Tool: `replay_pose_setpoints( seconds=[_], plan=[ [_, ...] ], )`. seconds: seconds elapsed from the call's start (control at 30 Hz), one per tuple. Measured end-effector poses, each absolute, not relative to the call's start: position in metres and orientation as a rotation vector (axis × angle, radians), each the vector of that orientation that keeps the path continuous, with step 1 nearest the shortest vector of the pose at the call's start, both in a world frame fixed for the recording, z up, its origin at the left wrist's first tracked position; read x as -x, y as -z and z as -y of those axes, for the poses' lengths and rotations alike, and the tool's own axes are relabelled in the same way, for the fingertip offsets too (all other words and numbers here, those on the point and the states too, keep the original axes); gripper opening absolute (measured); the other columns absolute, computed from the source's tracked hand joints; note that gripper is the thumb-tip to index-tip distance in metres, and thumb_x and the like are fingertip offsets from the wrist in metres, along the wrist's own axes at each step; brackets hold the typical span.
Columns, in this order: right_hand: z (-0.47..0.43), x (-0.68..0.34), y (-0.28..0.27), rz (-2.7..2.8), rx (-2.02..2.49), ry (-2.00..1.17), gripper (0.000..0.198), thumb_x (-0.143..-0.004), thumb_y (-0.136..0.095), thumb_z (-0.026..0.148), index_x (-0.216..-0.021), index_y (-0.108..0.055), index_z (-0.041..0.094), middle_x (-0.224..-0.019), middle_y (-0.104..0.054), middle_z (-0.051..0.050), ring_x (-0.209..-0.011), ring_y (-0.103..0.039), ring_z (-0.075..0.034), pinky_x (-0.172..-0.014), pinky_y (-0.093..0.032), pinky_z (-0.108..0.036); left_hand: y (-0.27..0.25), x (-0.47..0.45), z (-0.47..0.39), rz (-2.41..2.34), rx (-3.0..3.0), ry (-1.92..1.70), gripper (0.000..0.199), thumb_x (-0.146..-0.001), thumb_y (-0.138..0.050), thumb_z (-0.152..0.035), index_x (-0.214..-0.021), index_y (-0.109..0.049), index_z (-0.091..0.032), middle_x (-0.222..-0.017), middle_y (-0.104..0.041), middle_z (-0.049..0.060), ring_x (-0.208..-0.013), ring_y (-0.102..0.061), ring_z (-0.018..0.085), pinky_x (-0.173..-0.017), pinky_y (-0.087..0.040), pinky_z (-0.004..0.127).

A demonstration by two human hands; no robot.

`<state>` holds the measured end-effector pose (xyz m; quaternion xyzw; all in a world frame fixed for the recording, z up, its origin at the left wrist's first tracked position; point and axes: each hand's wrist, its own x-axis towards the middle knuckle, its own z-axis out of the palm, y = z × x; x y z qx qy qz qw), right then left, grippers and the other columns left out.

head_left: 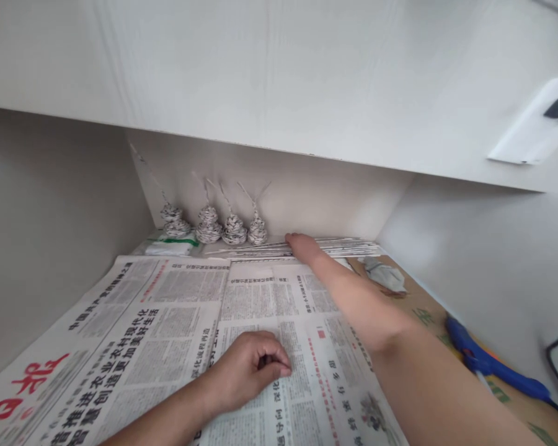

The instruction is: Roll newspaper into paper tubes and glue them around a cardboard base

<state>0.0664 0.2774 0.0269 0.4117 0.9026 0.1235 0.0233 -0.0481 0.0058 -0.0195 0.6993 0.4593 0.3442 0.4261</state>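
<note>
My left hand (255, 371) rests over the newspaper sheets (181, 297) with its fingers curled and the thumb near them; nothing shows in its grip. Stretched out to the back, my right hand (303, 248) closes its fingers on the thin rolled newspaper sticks (348, 249), which lie in a long bundle against the rear wall. How many sticks it grips is hidden. Left of that hand stand several woven paper gourds (257, 230) with loose strands rising from their tops. The leftmost gourd (174, 223) sits on a plastic packet (170, 244) with a green stripe.
On brown cardboard (413, 310) at the right lie a crumpled grey-white piece (385, 275) and a blue-handled tool (488, 362), probably a glue gun. A white panel (283, 80) overhangs the surface, with walls at both sides. A white object (532, 124) is on the panel.
</note>
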Motion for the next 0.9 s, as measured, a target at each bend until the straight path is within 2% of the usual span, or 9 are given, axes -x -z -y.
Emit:
replay_pose_setpoints(
  seconds=[0.1, 0.2, 0.47, 0.9],
  plan=[
    [-0.274, -0.071, -0.030, -2.799, -1.316, -0.408, 0.041, -0.085, -0.040, 0.006, -0.124, -0.042, 0.018, -0.110, -0.061, -0.012, -0.096, -0.059, -0.022, -0.076, -0.043, -0.031, 0.019, 0.048, -0.007, -1.153, -1.771, -0.848, 0.020, -0.082, -0.058, -0.035, -0.081, -0.069, -0.018, -0.076, -0.063, 0.001, -0.069, -0.055, 0.011, -0.066, -0.041, 0.023],
    [-0.274, -0.075, -0.035, -2.802, -1.348, -0.440, 0.045, -0.083, -0.039, 0.003, -0.125, -0.040, 0.018, -0.114, -0.059, -0.014, -0.101, -0.056, -0.023, -0.079, -0.041, -0.031, 0.019, 0.048, -0.007, -1.153, -1.780, -0.843, 0.022, -0.082, -0.057, -0.036, -0.080, -0.069, -0.018, -0.075, -0.063, 0.001, -0.070, -0.056, 0.012, -0.066, -0.041, 0.023],
    [-0.277, -0.096, -0.037, -2.751, -1.377, -0.428, 0.032, -0.087, -0.037, 0.006, -0.114, -0.052, 0.014, -0.110, -0.058, -0.017, -0.102, -0.055, -0.023, -0.081, -0.041, -0.032, 0.020, 0.048, -0.007, -1.163, -1.791, -0.826, 0.021, -0.083, -0.056, -0.036, -0.079, -0.068, -0.018, -0.075, -0.062, 0.001, -0.070, -0.055, 0.011, -0.066, -0.041, 0.023],
    [-0.286, -0.107, -0.023, -2.739, -1.418, -0.365, 0.031, -0.093, -0.033, 0.023, -0.113, -0.057, 0.019, -0.108, -0.060, -0.013, -0.097, -0.058, -0.023, -0.077, -0.041, -0.030, 0.018, 0.048, -0.008, -1.151, -1.764, -0.841, 0.020, -0.083, -0.057, -0.035, -0.081, -0.068, -0.019, -0.076, -0.063, 0.001, -0.070, -0.056, 0.011, -0.066, -0.042, 0.023]
  ],
)
